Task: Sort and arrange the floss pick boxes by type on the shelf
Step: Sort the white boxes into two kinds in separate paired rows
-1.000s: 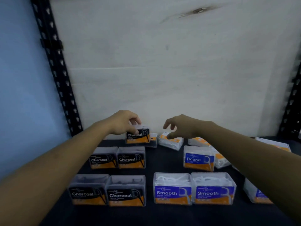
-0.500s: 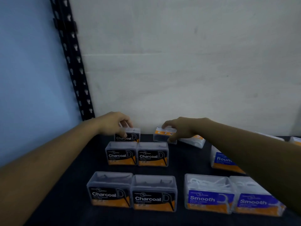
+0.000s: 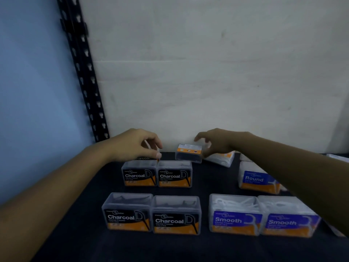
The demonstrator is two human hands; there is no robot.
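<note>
On the dark shelf point(image 3: 207, 178), two rows of two Charcoal boxes point(image 3: 174, 173) stand at the left. Behind the left one stands a third-row Charcoal box point(image 3: 143, 158), mostly hidden under my left hand point(image 3: 136, 144), whose curled fingers and thumb grip its top. Beside it lies a dark-filled box point(image 3: 188, 153) with its orange and white label facing up. My right hand point(image 3: 219, 143) holds this box's right end between thumb and fingers. Two Smooth boxes point(image 3: 235, 214) stand at the front right, with a Round box point(image 3: 256, 178) behind them.
A white-filled box point(image 3: 222, 159) lies tilted behind my right hand, and further boxes show partly at the right edge under my forearm. The white back wall point(image 3: 207, 82) closes the shelf, and a black perforated upright point(image 3: 83, 72) stands at the left.
My left hand brought the Charcoal box down behind the second row. My right hand took hold of the label-up box and shifted it left toward the Charcoal group. The view swung right.
</note>
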